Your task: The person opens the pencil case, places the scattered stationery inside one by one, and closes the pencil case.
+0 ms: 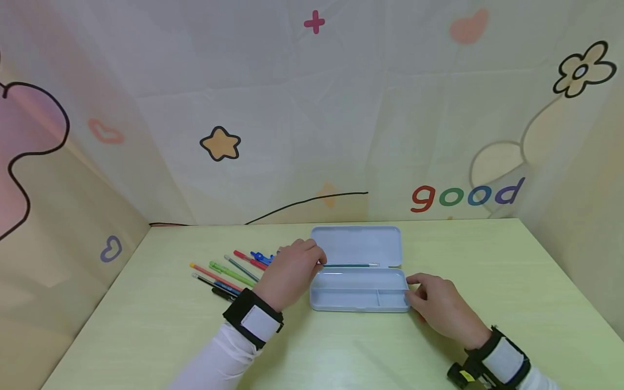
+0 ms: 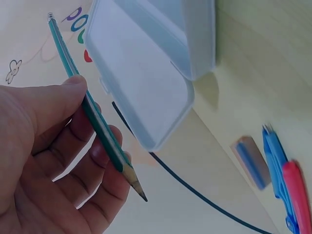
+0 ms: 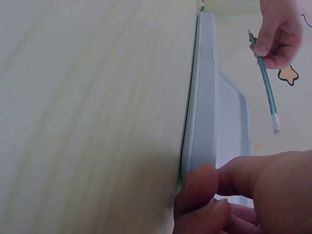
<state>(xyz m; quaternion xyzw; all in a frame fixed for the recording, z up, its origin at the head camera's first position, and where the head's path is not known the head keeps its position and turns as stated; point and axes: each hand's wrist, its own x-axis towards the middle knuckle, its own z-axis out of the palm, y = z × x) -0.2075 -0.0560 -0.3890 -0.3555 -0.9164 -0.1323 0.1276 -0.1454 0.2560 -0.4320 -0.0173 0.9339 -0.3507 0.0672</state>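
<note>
Between thumb and fingers, my left hand (image 1: 294, 271) pinches a green pencil (image 2: 105, 122). The pencil has a sharpened dark tip and a metal cap at its other end, and it is held over the pencil case. That case, pale blue with its lid (image 1: 356, 244) raised at the back, lies on the table; its base (image 1: 341, 300) has divided compartments. At the right end of the base, my right hand (image 1: 441, 306) grips the edge with thumb and fingers. In the right wrist view the fingertips are right at the case's side wall (image 3: 202, 97).
Left of the case lie several writing tools, among them a red pen (image 1: 248, 259), a light green pen (image 1: 231, 273) and a black pen (image 1: 223, 293). A blue compass (image 2: 277, 161) and an eraser (image 2: 251, 162) lie close together. A printed cloth (image 1: 292, 108) hangs behind the table.
</note>
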